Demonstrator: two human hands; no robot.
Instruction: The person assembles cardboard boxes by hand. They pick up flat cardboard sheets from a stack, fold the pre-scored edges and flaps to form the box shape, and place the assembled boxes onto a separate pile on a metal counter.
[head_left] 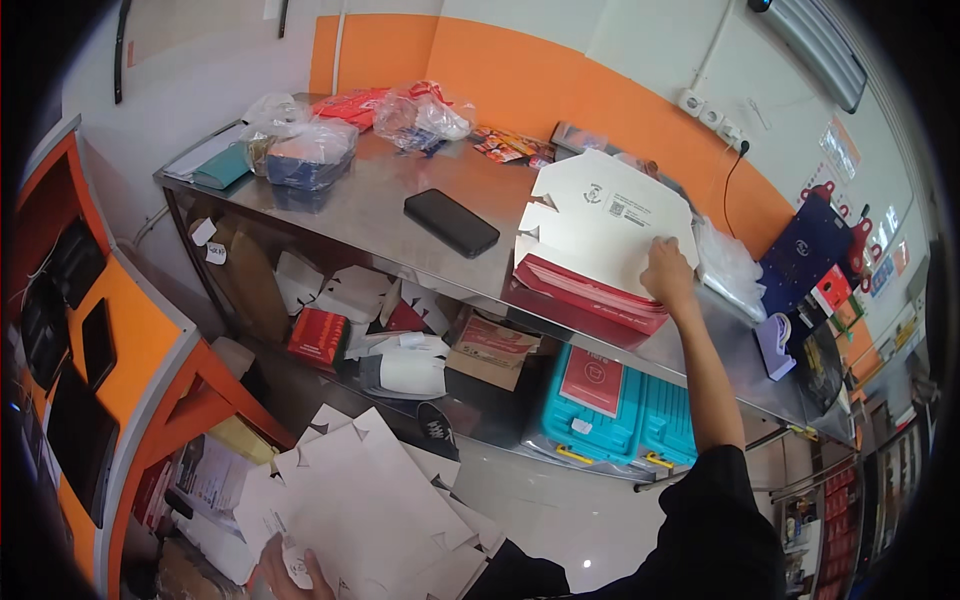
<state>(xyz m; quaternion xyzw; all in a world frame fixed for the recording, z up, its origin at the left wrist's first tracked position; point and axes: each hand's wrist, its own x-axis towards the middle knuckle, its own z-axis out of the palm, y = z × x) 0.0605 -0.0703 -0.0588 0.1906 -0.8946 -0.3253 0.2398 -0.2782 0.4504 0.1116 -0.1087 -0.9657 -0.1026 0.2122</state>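
On the steel table lies a stack of flat, unfolded cardboard boxes [610,215], white on top with red printed edges along the front. My right hand [668,272] is closed at the stack's right edge, its fingers bent around the top cardboard blank. Low in the view, more flat white cardboard blanks [375,500] lie loosely overlapped near my body. My left hand [293,575] rests at their lower left corner, thumb and fingers apart, partly cut off by the lower edge.
A black phone-like slab [452,223] lies left of the stack. Plastic-wrapped goods [312,155] and bags [425,112] sit at the table's far left. Clear plastic bags [728,265] lie to the right. Below are turquoise bins [600,415] and a brown carton [492,348]. An orange counter [140,345] stands left.
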